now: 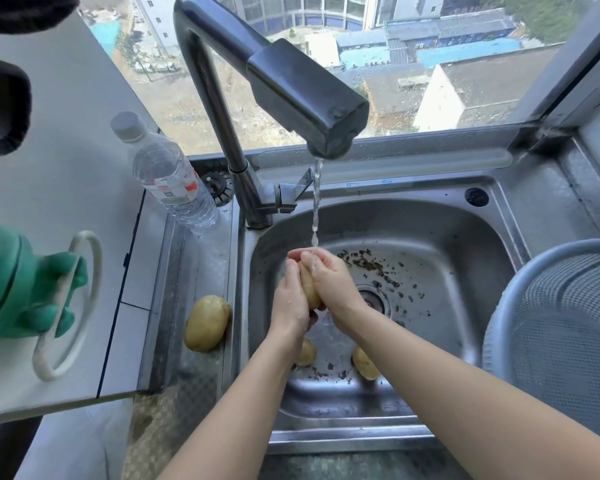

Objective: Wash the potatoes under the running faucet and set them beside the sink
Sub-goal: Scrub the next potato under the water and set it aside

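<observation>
1. The steel sink (465, 237) fills the middle of the view; dark green scraps lie on its floor around the drain (373, 299).
2. The dark faucet (291, 88) arches from 11 o'clock of the basin, and a thin stream of water (315, 206) drops from its spout onto the hands.
3. A grey mesh colander (561, 327) sits at 3 o'clock on the sink's rim.
4. A green item with a white ring (25, 289) rests on the white ledge at 9 o'clock.
5. A clear water bottle (168, 174) stands at 10 o'clock, beside the faucet's base.
6. The left hand (290, 299) and right hand (329, 282) meet at the centre of the basin, fingers of both curled around one potato (309, 289), pressed between the palms under the stream.
7. A washed potato (207, 323) lies on the drainboard at 9 o'clock, just outside the basin.
8. Two more potatoes lie on the basin floor at 6 o'clock: one (306, 352) partly hidden under the left wrist, another (365, 363) beside the right forearm.
</observation>
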